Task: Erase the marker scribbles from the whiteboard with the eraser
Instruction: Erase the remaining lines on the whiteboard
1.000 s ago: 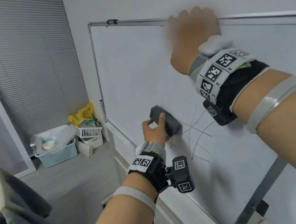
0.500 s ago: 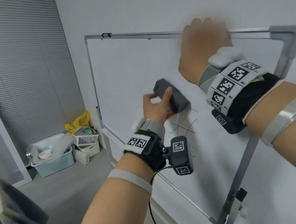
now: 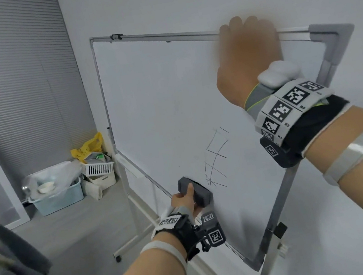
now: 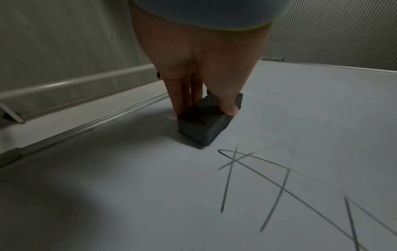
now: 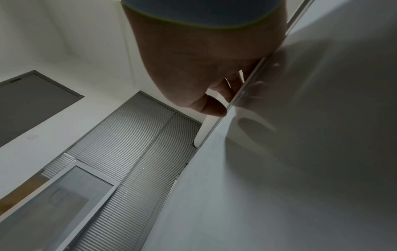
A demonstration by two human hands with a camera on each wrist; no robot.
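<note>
A white whiteboard (image 3: 157, 98) on a wheeled stand leans in front of me. Thin black marker scribbles (image 3: 216, 158) cross its lower middle and show close up in the left wrist view as scribbles (image 4: 279, 183). My left hand (image 3: 186, 202) grips a dark grey block eraser (image 3: 196, 191) pressed flat on the board, just left of and below the lines. The eraser (image 4: 204, 124) sits between thumb and fingers of that left hand (image 4: 206, 95). My right hand (image 3: 248, 55) holds the board's top frame (image 3: 183, 36), fingers curled over the edge (image 5: 240, 95).
Against the far wall stand a pale blue bin (image 3: 56, 195), a white basket (image 3: 98, 168) and a yellow bag (image 3: 88, 147). Grey blinds (image 3: 12, 81) cover the left wall. A dark garment (image 3: 11, 271) hangs at the lower left. The stand's legs (image 3: 134, 235) reach onto the floor.
My left hand has swept the eraser up the board and back down, now to the lower left of the scribbles. The view has pulled back. The right hand stays on the top frame.
</note>
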